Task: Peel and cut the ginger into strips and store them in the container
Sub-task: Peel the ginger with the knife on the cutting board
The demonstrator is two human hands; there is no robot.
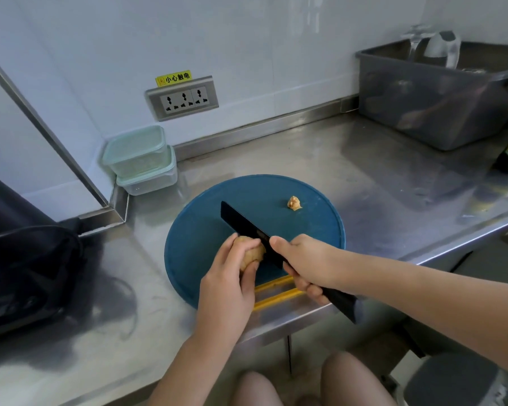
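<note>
- Ginger (248,253), well right of the stacked containers (140,159), rests on the board (206,218); left hand (228,284) curls its fingers round it.
- Knife (242,222) blade touches the ginger.
- Right hand (308,262) grips the handle tight.
- Cut piece (294,203) lies apart on the board's far side.

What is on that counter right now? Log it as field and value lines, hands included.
left hand: grips the ginger at the board's near side
right hand: grips the knife by its handle
knife: black, blade against the ginger
cutting board: round, blue, on the steel counter
cut piece: small, alone on the board's far right
containers: two, stacked in the far left corner
bin: grey, far right
</note>
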